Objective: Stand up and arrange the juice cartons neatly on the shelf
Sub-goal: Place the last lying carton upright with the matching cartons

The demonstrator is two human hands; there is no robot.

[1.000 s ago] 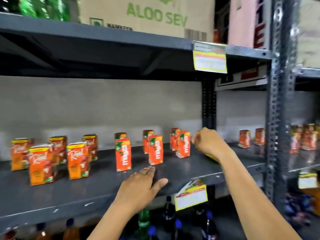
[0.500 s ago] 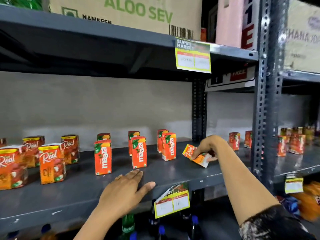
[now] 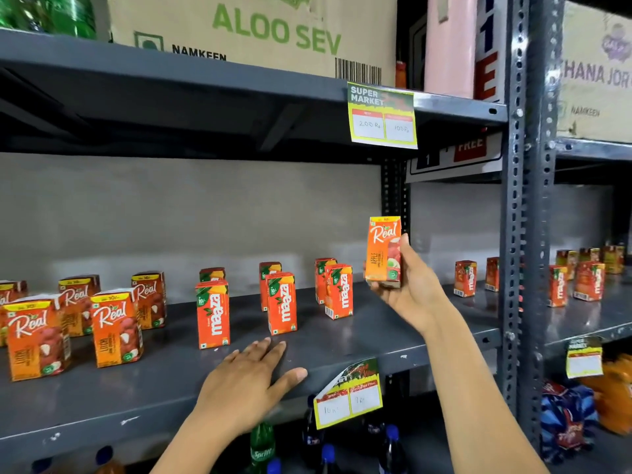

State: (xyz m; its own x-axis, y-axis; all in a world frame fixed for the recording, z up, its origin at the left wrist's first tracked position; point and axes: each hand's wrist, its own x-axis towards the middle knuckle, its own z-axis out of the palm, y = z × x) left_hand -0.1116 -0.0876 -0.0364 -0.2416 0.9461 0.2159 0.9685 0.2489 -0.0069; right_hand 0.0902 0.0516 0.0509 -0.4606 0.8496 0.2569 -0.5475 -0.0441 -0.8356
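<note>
My right hand (image 3: pixel 408 285) holds an orange Real apple juice carton (image 3: pixel 383 251) upright in the air, above the right part of the grey metal shelf (image 3: pixel 376 333). My left hand (image 3: pixel 249 381) lies flat, palm down, on the shelf's front edge with nothing in it. Several Real cartons (image 3: pixel 114 328) stand in two rows at the left. Pairs of orange Maaza cartons (image 3: pixel 212 314) stand in the middle, front to back.
More Maaza cartons (image 3: pixel 465 278) stand further right, past the slotted upright post (image 3: pixel 519 234). Price tags (image 3: pixel 382 116) hang from the shelf edges. Cardboard boxes (image 3: pixel 260 25) sit on the shelf above. Bottles (image 3: pixel 261 446) fill the shelf below.
My right hand picked up the Real carton that lay tilted on the shelf and raised it upright. My left hand stayed flat on the shelf edge. The view shifted right.
</note>
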